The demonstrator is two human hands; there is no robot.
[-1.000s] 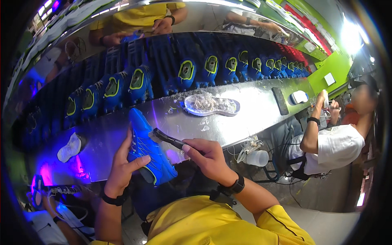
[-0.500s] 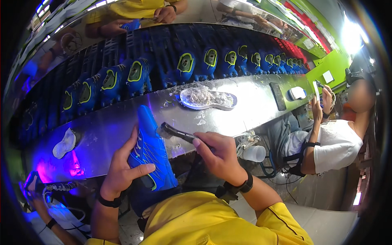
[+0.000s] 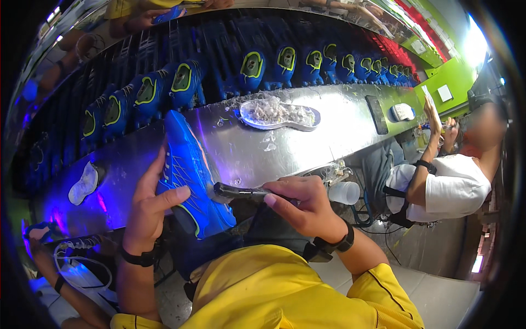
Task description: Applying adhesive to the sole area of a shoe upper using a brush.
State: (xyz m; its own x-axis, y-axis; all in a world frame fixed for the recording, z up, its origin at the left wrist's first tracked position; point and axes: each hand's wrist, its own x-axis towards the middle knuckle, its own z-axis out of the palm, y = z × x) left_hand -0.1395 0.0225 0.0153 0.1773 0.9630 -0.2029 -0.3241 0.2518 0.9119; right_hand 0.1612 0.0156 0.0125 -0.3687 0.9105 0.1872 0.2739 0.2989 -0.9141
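The dark brush, pinched between the thumb and fingers of the right hand, has just been shifted from the toe half of the blue shoe toward its heel, so the rear of the lower edge can be judged the stretch now being worked. The blue shoe is held up at the near edge of the counter, toe toward the far edge, gripped by the left hand with the thumb laid across the upper and the other fingers partly hidden behind.
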